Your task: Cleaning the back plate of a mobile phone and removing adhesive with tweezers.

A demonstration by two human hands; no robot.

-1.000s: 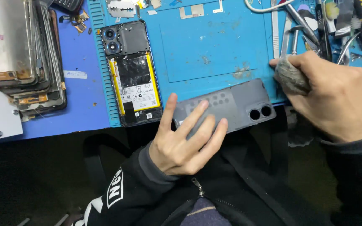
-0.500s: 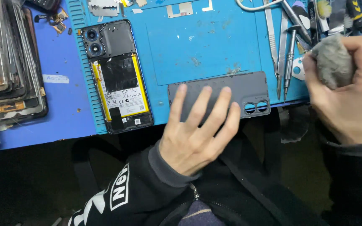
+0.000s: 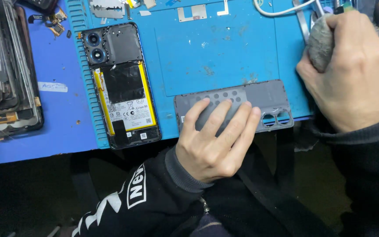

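My left hand (image 3: pixel 213 140) lies flat with spread fingers on a grey phone back cover (image 3: pixel 266 98), pressing it onto the blue work mat (image 3: pixel 224 48) at the bench's front edge. The cover's two camera holes sit at its right end. My right hand (image 3: pixel 352 70) is closed around a grey wad of cloth (image 3: pixel 320 41), held above the mat's right side, up and to the right of the cover. To the left an opened phone (image 3: pixel 121 85) lies with its battery and twin camera lenses showing.
A stack of phone screens and frames (image 3: pixel 5 70) stands at the far left. Small metal plates (image 3: pixel 191 12) and scraps lie along the mat's top. Tweezers and a white cable (image 3: pixel 281 11) sit at the upper right. My dark sleeves and lap fill the bottom.
My right hand has lifted the cloth wad up and away from the cover's right end. My left hand stays pressed on the cover. The camera view has shifted.
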